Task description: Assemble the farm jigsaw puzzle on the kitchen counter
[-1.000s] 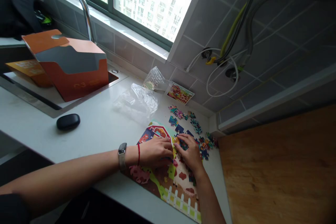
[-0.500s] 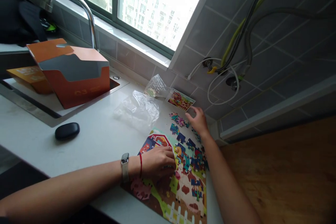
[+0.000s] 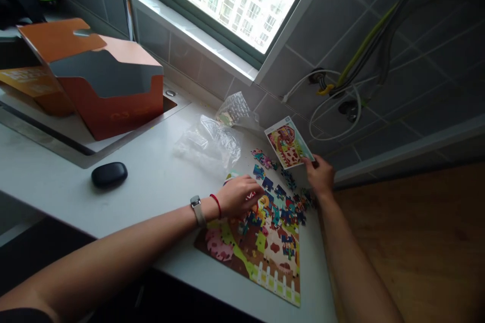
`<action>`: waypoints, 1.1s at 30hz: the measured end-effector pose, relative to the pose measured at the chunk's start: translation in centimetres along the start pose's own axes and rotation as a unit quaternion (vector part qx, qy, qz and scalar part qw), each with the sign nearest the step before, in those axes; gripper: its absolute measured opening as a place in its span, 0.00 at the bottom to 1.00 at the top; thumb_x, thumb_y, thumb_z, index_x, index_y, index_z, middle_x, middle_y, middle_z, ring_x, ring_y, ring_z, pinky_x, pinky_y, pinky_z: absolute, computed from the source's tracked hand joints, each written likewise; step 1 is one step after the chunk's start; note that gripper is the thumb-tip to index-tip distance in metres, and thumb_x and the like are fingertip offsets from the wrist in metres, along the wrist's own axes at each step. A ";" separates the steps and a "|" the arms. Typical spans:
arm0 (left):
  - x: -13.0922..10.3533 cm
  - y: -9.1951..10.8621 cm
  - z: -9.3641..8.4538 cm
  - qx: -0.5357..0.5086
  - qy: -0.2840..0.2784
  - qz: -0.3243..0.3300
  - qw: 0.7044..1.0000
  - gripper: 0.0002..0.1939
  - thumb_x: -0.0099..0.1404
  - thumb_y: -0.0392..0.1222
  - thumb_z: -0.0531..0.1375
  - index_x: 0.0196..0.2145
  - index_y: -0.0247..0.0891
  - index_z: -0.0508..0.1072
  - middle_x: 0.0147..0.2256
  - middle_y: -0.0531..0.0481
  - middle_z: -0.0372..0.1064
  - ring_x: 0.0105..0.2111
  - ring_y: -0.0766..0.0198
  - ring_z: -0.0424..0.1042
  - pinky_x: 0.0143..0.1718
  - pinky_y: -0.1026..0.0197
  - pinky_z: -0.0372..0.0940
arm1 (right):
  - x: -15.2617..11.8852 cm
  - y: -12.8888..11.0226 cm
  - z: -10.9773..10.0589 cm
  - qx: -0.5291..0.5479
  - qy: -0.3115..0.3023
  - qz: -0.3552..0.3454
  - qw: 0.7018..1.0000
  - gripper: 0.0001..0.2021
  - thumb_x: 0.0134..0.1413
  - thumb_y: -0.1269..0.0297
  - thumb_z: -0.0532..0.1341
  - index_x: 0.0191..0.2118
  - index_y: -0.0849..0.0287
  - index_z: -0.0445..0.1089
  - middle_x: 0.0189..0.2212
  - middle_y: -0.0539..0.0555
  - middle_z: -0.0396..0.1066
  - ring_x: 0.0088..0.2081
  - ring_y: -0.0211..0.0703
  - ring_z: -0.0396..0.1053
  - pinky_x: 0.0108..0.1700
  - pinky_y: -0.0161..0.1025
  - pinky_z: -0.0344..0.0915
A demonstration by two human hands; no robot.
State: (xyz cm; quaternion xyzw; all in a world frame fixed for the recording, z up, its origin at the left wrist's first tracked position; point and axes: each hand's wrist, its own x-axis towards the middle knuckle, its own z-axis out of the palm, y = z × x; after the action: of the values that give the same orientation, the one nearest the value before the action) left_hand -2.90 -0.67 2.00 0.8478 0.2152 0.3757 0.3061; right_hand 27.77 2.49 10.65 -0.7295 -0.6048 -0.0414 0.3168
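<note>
Holding white-bordered rectangular farm card point(image 3: 288, 144) by corner in right hand point(image 3: 321, 175), far right over white bench point(image 3: 155, 197): keep face visible. Poised with curled left hand point(image 3: 240, 196) above colourful farm jigsaw point(image 3: 273, 248), cannot tell if gripping; avoid nudging dark-blue pieces point(image 3: 268, 183).

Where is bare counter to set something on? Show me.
Mainly between mouse, bag and left forearm; a narrow strip lies right of the puzzle. Crowded: the puzzle's far end, with loose pieces and left hand.

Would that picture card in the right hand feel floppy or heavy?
Probably fairly stiff: the picture card looks flat though the right hand grips it near one corner. It is likely light too, looking like a thin sheet.
</note>
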 end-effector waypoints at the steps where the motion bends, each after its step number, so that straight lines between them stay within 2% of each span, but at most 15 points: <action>1: 0.1 -0.1 -0.2 -0.021 0.030 -0.022 0.999 0.09 0.75 0.41 0.57 0.43 0.39 0.77 0.41 0.45 0.78 0.43 0.56 0.75 0.48 0.53 0.70 | -1.6 0.5 -1.5 0.024 0.012 0.006 1.000 0.28 0.58 0.36 0.63 0.43 0.62 0.78 0.31 0.61 0.80 0.31 0.51 0.75 0.37 0.44 0.67; 4: 0.3 -0.4 -0.3 -0.094 0.100 -0.079 0.987 0.09 0.75 0.42 0.58 0.46 0.39 0.76 0.43 0.45 0.78 0.44 0.57 0.76 0.49 0.52 0.72 | -6.0 1.4 -5.6 0.101 0.000 0.041 0.994 0.30 0.54 0.32 0.64 0.43 0.58 0.75 0.34 0.59 0.81 0.33 0.51 0.77 0.36 0.43 0.70; 6: 0.2 -0.6 -0.2 -0.130 0.117 -0.104 0.979 0.14 0.74 0.45 0.60 0.53 0.39 0.73 0.48 0.43 0.76 0.46 0.56 0.77 0.50 0.51 0.73 | -8.3 1.4 -7.6 0.150 -0.027 0.064 0.986 0.29 0.52 0.31 0.66 0.41 0.56 0.74 0.33 0.57 0.80 0.34 0.50 0.76 0.37 0.42 0.72; 8: 0.0 -0.6 0.0 -0.146 0.111 -0.101 0.978 0.29 0.70 0.51 0.65 0.64 0.41 0.65 0.59 0.38 0.70 0.55 0.51 0.74 0.56 0.47 0.72 | -9.8 1.1 -8.8 0.197 -0.068 0.086 0.974 0.29 0.51 0.31 0.67 0.38 0.55 0.72 0.32 0.55 0.79 0.33 0.49 0.76 0.36 0.42 0.73; 10: -0.2 -0.5 0.1 -0.151 0.090 -0.064 0.982 0.48 0.64 0.56 0.71 0.73 0.43 0.52 0.69 0.34 0.57 0.66 0.44 0.63 0.65 0.40 0.65 | -10.9 0.9 -9.3 0.232 -0.113 0.107 0.960 0.28 0.51 0.31 0.67 0.35 0.54 0.71 0.30 0.54 0.78 0.31 0.47 0.75 0.35 0.42 0.73; 12: -0.4 -0.2 0.1 -0.152 0.068 -0.017 0.986 0.59 0.59 0.60 0.73 0.75 0.45 0.45 0.73 0.34 0.48 0.72 0.40 0.53 0.70 0.37 0.57 | -11.5 0.8 -9.1 0.244 -0.147 0.114 0.952 0.28 0.51 0.31 0.67 0.33 0.54 0.70 0.28 0.52 0.76 0.29 0.46 0.73 0.34 0.41 0.72; 13: -0.5 0.0 0.1 -0.152 0.059 0.002 0.987 0.60 0.58 0.61 0.74 0.76 0.46 0.44 0.74 0.34 0.47 0.72 0.39 0.52 0.71 0.36 0.55 | -11.7 0.8 -8.9 0.242 -0.158 0.113 0.951 0.28 0.52 0.31 0.67 0.32 0.54 0.70 0.27 0.52 0.75 0.29 0.46 0.73 0.34 0.41 0.72; 15: -0.5 0.4 0.0 -0.150 0.054 0.020 0.987 0.56 0.60 0.60 0.73 0.75 0.48 0.48 0.73 0.36 0.50 0.72 0.40 0.54 0.71 0.36 0.55 | -12.0 1.0 -8.4 0.235 -0.172 0.099 0.952 0.28 0.53 0.31 0.66 0.31 0.55 0.71 0.30 0.54 0.77 0.33 0.48 0.74 0.38 0.42 0.73; 17: -0.4 0.6 0.0 -0.137 0.068 0.015 0.988 0.48 0.63 0.58 0.71 0.73 0.49 0.55 0.71 0.37 0.55 0.71 0.43 0.57 0.71 0.37 0.56 | -12.1 1.1 -8.0 0.230 -0.169 0.081 0.955 0.28 0.53 0.32 0.67 0.31 0.56 0.73 0.42 0.60 0.79 0.45 0.53 0.76 0.48 0.45 0.73; 19: -0.2 0.5 0.0 -0.119 0.094 0.000 0.988 0.38 0.66 0.54 0.70 0.69 0.47 0.62 0.69 0.38 0.59 0.69 0.45 0.59 0.70 0.37 0.58 | -12.1 1.1 -7.8 0.231 -0.152 0.070 0.959 0.28 0.52 0.33 0.68 0.29 0.57 0.74 0.55 0.65 0.76 0.57 0.58 0.73 0.58 0.49 0.69; 21: 0.0 0.2 -0.2 -0.108 0.116 -0.012 0.987 0.27 0.67 0.50 0.70 0.61 0.44 0.70 0.66 0.39 0.64 0.67 0.46 0.62 0.68 0.36 0.59 | -11.9 1.0 -8.0 0.234 -0.141 0.073 0.959 0.27 0.52 0.34 0.68 0.27 0.57 0.74 0.60 0.66 0.72 0.61 0.60 0.69 0.62 0.51 0.66; 24: 0.3 0.0 -0.5 -0.106 0.131 -0.015 0.986 0.14 0.66 0.45 0.71 0.46 0.41 0.75 0.63 0.39 0.68 0.64 0.46 0.66 0.65 0.37 0.62 | -11.3 0.7 -8.3 0.241 -0.136 0.075 0.958 0.25 0.55 0.37 0.68 0.28 0.57 0.77 0.60 0.66 0.72 0.60 0.60 0.71 0.59 0.52 0.69; 27: 0.4 0.5 -0.8 -0.103 0.138 0.026 0.985 0.08 0.66 0.41 0.71 0.37 0.39 0.75 0.58 0.41 0.73 0.62 0.47 0.68 0.62 0.40 0.64 | -10.8 0.4 -8.5 0.237 -0.087 0.055 0.966 0.22 0.54 0.39 0.70 0.34 0.56 0.82 0.60 0.64 0.71 0.57 0.57 0.73 0.57 0.53 0.72; 31: 0.2 1.5 -0.7 -0.107 0.143 0.101 0.979 0.05 0.71 0.37 0.66 0.35 0.39 0.75 0.40 0.47 0.81 0.48 0.56 0.75 0.54 0.51 0.70 | -10.7 -0.8 -9.1 0.204 0.016 -0.032 0.978 0.13 0.59 0.48 0.71 0.44 0.47 0.85 0.65 0.59 0.65 0.58 0.53 0.71 0.57 0.52 0.72; 33: 0.2 1.8 -0.7 -0.088 0.165 0.124 0.975 0.05 0.73 0.35 0.63 0.36 0.39 0.75 0.36 0.49 0.81 0.43 0.59 0.75 0.48 0.55 0.71 | -11.2 -1.8 -9.8 0.190 0.051 -0.089 0.976 0.10 0.61 0.55 0.70 0.47 0.43 0.83 0.67 0.55 0.64 0.55 0.50 0.71 0.55 0.51 0.73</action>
State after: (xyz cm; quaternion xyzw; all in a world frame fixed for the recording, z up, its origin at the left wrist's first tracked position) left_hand -3.12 -1.63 3.70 0.7639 0.1223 0.5628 0.2911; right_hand 26.31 -11.99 14.26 -0.5960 -0.6475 0.0088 0.4748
